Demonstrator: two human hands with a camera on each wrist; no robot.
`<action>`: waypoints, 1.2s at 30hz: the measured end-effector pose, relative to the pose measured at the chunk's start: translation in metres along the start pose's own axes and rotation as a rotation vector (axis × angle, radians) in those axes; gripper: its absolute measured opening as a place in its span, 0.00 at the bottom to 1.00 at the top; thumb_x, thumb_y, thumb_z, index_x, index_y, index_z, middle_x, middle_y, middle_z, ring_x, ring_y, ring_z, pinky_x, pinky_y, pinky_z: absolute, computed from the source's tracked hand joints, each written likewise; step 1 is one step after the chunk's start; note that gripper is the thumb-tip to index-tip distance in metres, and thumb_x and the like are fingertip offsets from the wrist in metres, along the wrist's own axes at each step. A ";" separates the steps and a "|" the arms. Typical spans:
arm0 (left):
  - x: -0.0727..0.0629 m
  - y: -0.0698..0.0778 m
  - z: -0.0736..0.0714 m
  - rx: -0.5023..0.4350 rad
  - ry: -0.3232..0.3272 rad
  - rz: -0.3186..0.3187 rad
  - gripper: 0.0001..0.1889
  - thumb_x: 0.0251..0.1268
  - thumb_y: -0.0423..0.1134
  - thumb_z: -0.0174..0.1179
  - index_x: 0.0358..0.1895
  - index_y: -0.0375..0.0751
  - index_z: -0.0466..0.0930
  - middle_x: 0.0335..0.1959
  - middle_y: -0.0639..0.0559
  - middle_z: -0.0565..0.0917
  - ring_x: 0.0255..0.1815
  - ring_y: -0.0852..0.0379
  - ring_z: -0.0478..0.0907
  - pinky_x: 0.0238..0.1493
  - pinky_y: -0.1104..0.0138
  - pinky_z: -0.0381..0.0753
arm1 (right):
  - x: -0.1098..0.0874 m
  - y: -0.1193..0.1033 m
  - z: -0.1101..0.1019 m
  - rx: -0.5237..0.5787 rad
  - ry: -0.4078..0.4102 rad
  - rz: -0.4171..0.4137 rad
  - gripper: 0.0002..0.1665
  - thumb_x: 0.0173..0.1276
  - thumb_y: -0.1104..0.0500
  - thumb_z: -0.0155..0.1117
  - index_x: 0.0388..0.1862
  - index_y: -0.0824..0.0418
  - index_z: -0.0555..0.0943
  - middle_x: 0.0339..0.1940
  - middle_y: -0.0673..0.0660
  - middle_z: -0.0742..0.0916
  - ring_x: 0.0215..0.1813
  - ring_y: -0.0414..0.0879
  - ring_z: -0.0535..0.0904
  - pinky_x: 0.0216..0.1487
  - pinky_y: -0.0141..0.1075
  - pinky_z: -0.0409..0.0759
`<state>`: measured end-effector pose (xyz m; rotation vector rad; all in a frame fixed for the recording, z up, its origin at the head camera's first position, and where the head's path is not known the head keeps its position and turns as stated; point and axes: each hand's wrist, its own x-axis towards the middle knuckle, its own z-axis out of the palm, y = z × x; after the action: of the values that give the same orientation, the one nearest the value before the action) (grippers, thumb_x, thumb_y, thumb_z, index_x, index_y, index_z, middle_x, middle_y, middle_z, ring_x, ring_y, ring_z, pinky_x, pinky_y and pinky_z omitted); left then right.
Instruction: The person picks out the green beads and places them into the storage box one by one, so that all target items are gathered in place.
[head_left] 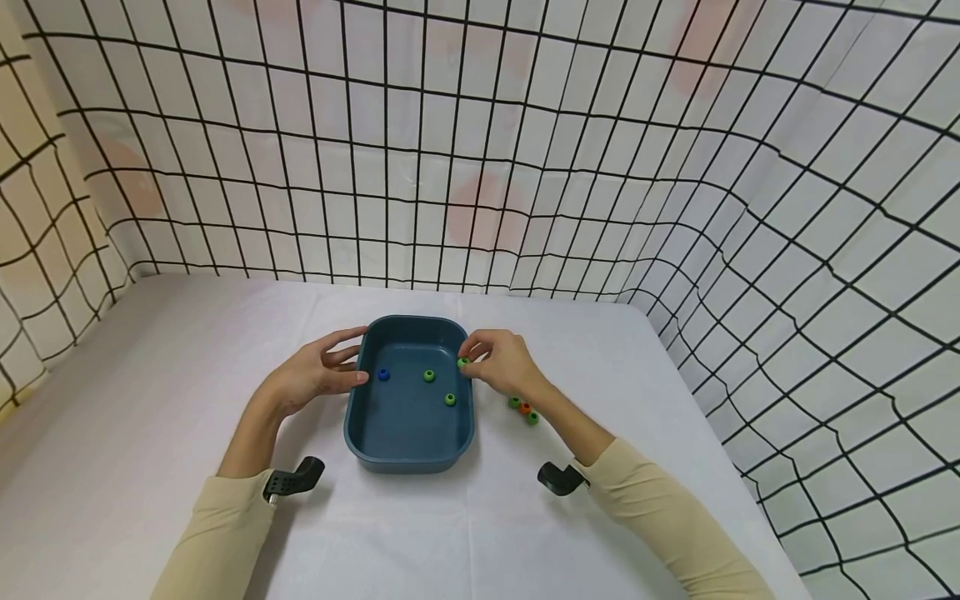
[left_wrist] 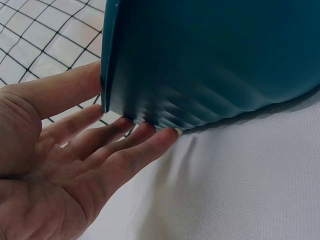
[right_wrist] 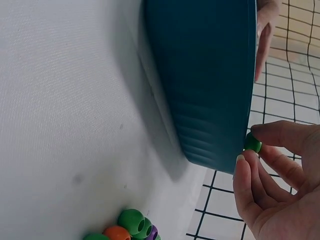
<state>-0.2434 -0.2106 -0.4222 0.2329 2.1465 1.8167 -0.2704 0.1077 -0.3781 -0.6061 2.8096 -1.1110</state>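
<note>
A deep blue-green plastic bin (head_left: pixel 408 433) rests on the white cloth. Inside it lie a blue bead (head_left: pixel 383 375) and two green beads (head_left: pixel 429 376). My left hand (head_left: pixel 315 377) touches the bin's left side with its fingers extended, thumb at the rim and fingertips along the ridged outer wall (left_wrist: pixel 200 100). At the right rim, my right hand (head_left: pixel 501 363) pinches another green bead (right_wrist: pixel 253 143) between thumb and fingertips. Below that hand, a small cluster of beads sits on the cloth, with green ones (right_wrist: pixel 131 221), an orange one (right_wrist: pixel 117 233) and a purple one (right_wrist: pixel 153 232).
A white tablecloth (head_left: pixel 405 533) covers the surface. Black wire grid (head_left: pixel 420 158) backed with white sheeting stands behind and along the right side. Dark camera mounts (head_left: pixel 300 477) stick out from both wrists over the cloth.
</note>
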 end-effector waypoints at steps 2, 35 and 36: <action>0.000 0.000 0.000 0.002 -0.001 0.001 0.47 0.65 0.33 0.69 0.82 0.50 0.51 0.80 0.32 0.57 0.74 0.33 0.67 0.61 0.53 0.82 | 0.000 -0.001 0.001 -0.006 -0.003 -0.003 0.07 0.61 0.62 0.75 0.38 0.55 0.87 0.40 0.54 0.90 0.38 0.46 0.86 0.34 0.35 0.82; -0.001 0.001 -0.001 0.000 0.000 0.004 0.47 0.65 0.32 0.68 0.83 0.49 0.50 0.80 0.32 0.56 0.74 0.33 0.67 0.61 0.54 0.82 | -0.001 -0.001 0.002 -0.026 -0.035 -0.021 0.08 0.61 0.61 0.75 0.39 0.56 0.87 0.38 0.53 0.90 0.36 0.44 0.84 0.34 0.33 0.80; -0.001 0.001 -0.001 0.001 0.000 0.004 0.47 0.65 0.33 0.68 0.83 0.49 0.50 0.80 0.32 0.56 0.74 0.33 0.67 0.61 0.54 0.82 | -0.001 -0.001 0.002 -0.029 -0.037 -0.024 0.08 0.61 0.61 0.75 0.40 0.57 0.88 0.38 0.53 0.90 0.36 0.44 0.84 0.34 0.33 0.80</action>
<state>-0.2427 -0.2114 -0.4212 0.2377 2.1483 1.8178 -0.2694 0.1064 -0.3789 -0.6569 2.7988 -1.0541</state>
